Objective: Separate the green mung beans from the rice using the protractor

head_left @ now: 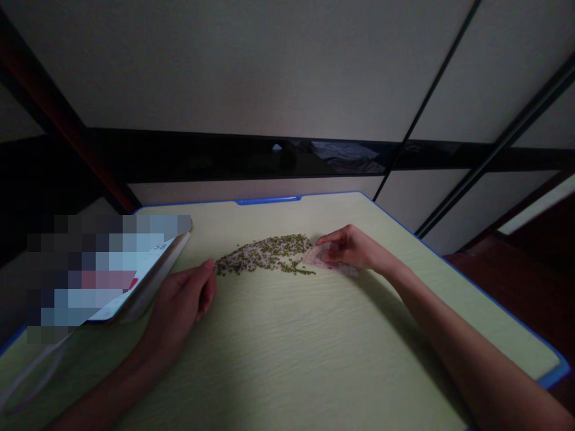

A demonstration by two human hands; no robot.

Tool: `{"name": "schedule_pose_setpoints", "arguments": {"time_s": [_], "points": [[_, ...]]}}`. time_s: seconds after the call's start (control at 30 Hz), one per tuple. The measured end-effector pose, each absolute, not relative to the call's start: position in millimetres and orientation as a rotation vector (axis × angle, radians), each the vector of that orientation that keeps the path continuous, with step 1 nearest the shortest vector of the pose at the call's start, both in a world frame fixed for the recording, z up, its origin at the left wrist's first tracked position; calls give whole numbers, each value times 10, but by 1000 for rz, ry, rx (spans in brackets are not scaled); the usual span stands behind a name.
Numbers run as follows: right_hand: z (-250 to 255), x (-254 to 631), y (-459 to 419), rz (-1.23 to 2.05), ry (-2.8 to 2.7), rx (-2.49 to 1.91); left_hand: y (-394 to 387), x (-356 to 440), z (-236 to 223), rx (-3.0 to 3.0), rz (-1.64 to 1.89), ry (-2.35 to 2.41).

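A long heap of small green beans mixed with pale grains (265,254) lies on the pale green table (287,347). My left hand (182,305) rests on the table with its fingers curled together, its fingertips at the heap's left end. My right hand (348,248) is at the heap's right end, its fingers pinched on a thin pinkish card or sheet (317,257) that lies against the beans.
A tablet or phone with a lit, blurred screen (112,269) leans at the left, and a white cable (31,374) runs from it. The table has a blue rim (269,200). A wall with dark frames rises behind.
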State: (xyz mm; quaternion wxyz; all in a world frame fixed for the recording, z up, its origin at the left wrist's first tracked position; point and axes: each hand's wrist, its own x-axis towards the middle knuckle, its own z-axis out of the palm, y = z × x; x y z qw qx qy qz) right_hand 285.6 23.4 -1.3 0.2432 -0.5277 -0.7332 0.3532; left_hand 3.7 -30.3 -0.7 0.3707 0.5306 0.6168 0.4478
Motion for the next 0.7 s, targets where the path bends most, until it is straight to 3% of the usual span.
{"name": "schedule_pose_setpoints", "arguments": {"time_s": [0.7], "points": [[-14, 2753, 226, 801, -1897, -1560, -299, 44, -13, 1353, 1143, 1582]]}}
